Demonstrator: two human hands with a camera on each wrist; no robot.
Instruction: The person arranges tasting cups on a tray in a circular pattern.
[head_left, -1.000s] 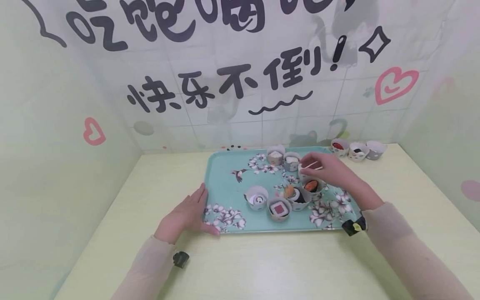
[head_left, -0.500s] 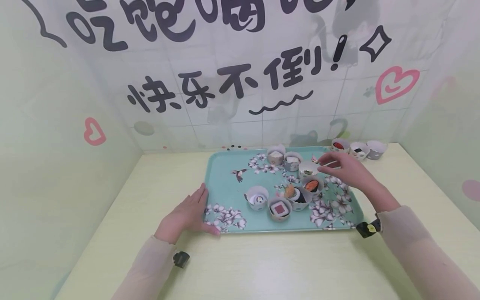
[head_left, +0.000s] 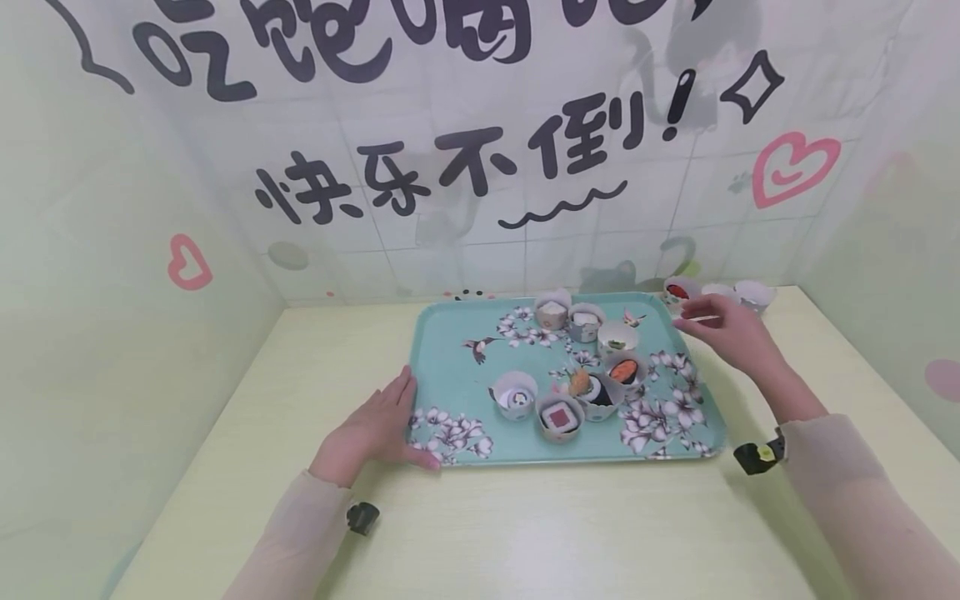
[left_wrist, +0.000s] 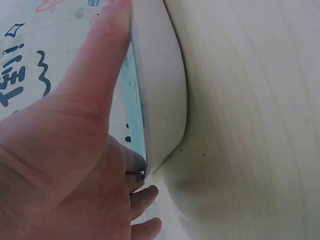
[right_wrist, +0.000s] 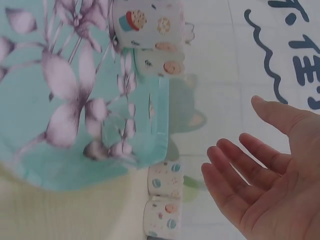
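Note:
My left hand (head_left: 380, 421) rests against the near-left corner of the turquoise flowered tray (head_left: 442, 350), fingers along its left side, thumb at the front edge. The left wrist view shows the thumb (left_wrist: 97, 60) straight along the rim. Holding nothing, my right hand (head_left: 727, 333) hovers just beyond the tray's right side, fingers slightly bent and apart. Close behind it stand paper cups: one with red-topped sushi (head_left: 677, 292), another partly hidden by the hand, and a pale cup (head_left: 753, 295). On the tray, a paper cup with a green-topped piece (head_left: 617, 340) stands nearest that hand.
Several more paper cups stand on the tray, with orange-topped sushi (head_left: 623, 372), a square piece with a red centre (head_left: 558, 416) and a small round roll (head_left: 517, 399). At the back are two cups with white pieces (head_left: 552, 312). A printed wall (head_left: 450, 225) borders the table.
My right hand has let go of the cup with the green-topped piece, leaving it on the tray, and moved right toward the cups at the back right. My left hand has stayed put.

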